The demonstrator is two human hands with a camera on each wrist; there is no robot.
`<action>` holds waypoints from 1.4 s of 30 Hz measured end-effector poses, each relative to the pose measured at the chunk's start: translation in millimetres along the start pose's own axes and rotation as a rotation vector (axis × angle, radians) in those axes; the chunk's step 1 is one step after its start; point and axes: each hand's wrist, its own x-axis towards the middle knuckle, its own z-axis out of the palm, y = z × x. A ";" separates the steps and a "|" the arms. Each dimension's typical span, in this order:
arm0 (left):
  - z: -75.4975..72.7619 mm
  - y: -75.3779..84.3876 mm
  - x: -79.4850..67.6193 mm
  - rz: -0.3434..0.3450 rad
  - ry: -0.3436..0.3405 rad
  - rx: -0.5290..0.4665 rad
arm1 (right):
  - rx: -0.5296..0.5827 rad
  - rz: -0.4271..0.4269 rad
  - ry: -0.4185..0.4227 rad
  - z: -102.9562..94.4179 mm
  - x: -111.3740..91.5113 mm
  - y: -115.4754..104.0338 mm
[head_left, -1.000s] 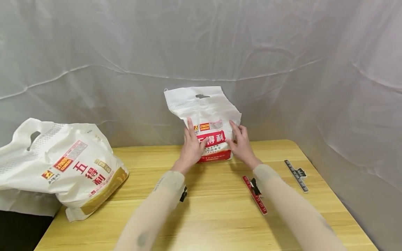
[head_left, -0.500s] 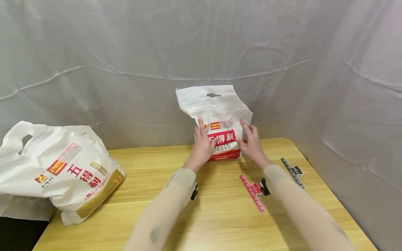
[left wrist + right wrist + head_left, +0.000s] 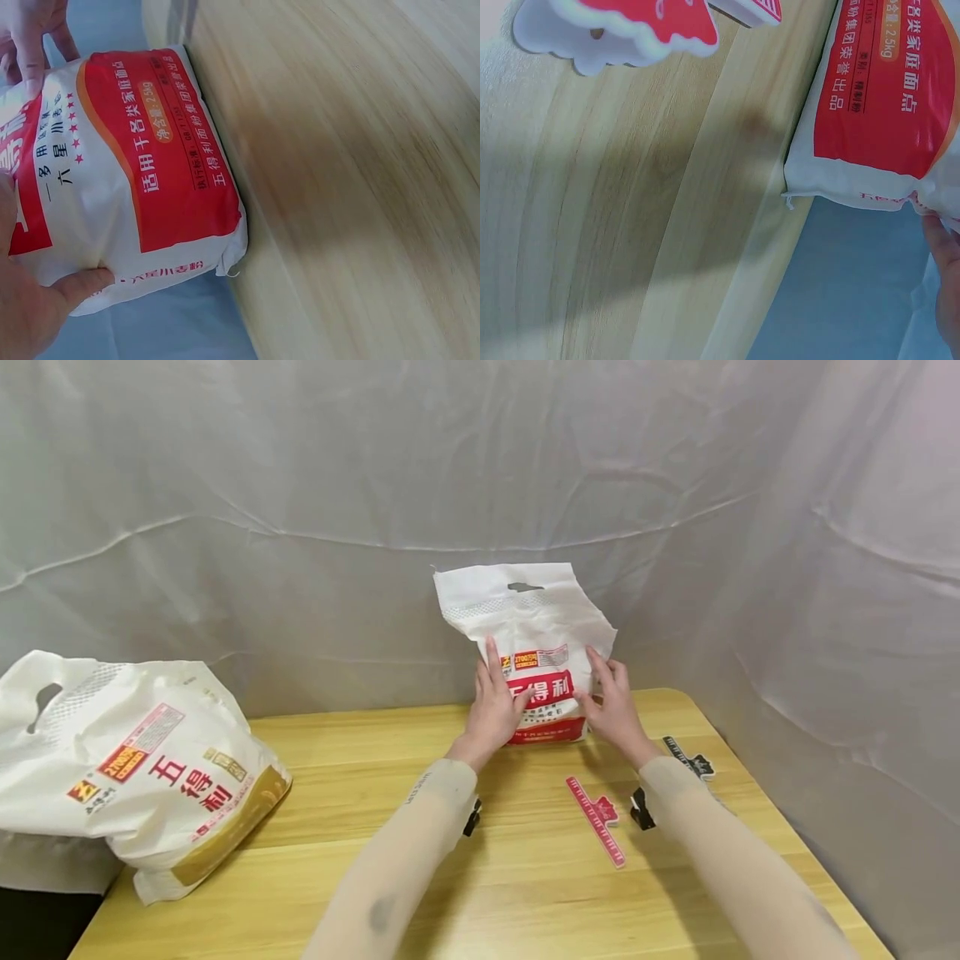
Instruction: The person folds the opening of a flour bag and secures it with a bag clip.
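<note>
A white and red flour bag stands upright at the back edge of the wooden table, its handle flap leaning toward the curtain. My left hand grips its left side, thumb across the front and index finger pointing up. My right hand holds the opposite side, thumb and index finger on the front. The remaining fingers are partly hidden by the bag. In the left wrist view the left thumb presses into the flour bag's side. The right wrist view shows the bag's lower corner and part of my right hand.
A larger white and gold flour bag leans at the table's left edge. A red sealing clip lies on the table in front of the right forearm. A dark clip lies partly behind that sleeve. A grey curtain hangs behind.
Both hands have shifted the red flour bag rightward along the table's back edge, keeping their hold. The head view has turned slightly right. The larger bag and the clips stay in place.
</note>
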 end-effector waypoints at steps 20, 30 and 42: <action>-12.6 -1.4 -13.5 0.076 0.139 0.005 | 0.072 -0.024 0.043 -8.5 -8.5 -3.6; -31.1 6.5 -16.4 0.251 0.325 -0.010 | 0.086 -0.088 0.150 -19.5 -15.6 -10.5; -61.1 36.2 17.5 0.594 0.343 0.080 | 0.138 -0.118 0.271 -33.7 -4.2 -32.1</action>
